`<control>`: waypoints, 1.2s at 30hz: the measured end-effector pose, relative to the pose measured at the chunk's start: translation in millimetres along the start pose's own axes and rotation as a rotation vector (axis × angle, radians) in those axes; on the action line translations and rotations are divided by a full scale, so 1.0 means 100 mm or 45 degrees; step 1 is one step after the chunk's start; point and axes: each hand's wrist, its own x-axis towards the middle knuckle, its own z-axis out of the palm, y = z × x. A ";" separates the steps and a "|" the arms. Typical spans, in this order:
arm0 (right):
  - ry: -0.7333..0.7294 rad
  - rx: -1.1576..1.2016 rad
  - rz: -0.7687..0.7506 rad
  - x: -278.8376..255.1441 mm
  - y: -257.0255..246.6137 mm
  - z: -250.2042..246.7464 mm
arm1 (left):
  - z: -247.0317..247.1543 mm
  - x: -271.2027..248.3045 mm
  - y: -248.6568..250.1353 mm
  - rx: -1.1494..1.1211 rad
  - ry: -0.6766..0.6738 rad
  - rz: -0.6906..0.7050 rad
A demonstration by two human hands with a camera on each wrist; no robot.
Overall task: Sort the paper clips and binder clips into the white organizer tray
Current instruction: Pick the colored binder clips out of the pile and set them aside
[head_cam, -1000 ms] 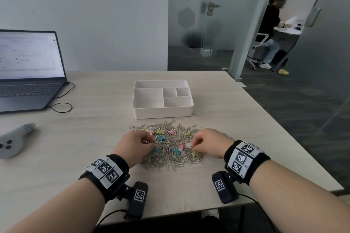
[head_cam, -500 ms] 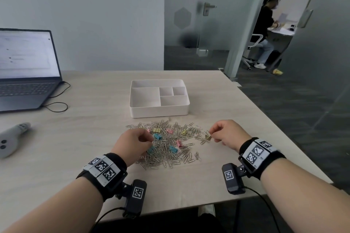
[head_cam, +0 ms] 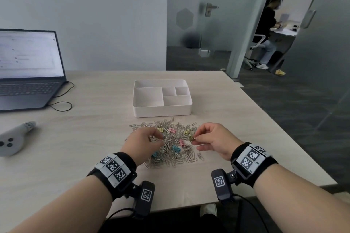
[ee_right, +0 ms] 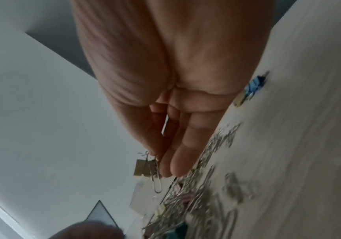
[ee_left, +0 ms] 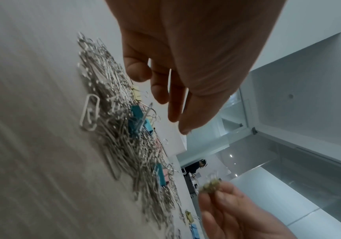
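The right hand pinches a yellow binder clip with a paper clip caught on it just above the clip pile, over whose left side the left hand hovers with loose, empty fingers, while beyond stands the white organizer tray, its compartments bare.

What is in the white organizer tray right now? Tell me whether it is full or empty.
Empty. In the head view every compartment of the white organizer tray shows bare white floor; the clips lie piled on the table in front.
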 end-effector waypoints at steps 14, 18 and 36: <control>-0.171 0.292 -0.046 -0.06 0.01 0.44 | 0.18 -0.04 0.17 -0.237 -0.024 0.103; -0.148 0.247 -0.060 -0.04 0.05 0.45 | 0.16 -0.02 0.16 -0.096 0.009 0.128; -0.045 -0.134 -0.185 -0.07 0.02 0.54 | 0.23 0.04 0.08 -0.317 0.049 0.049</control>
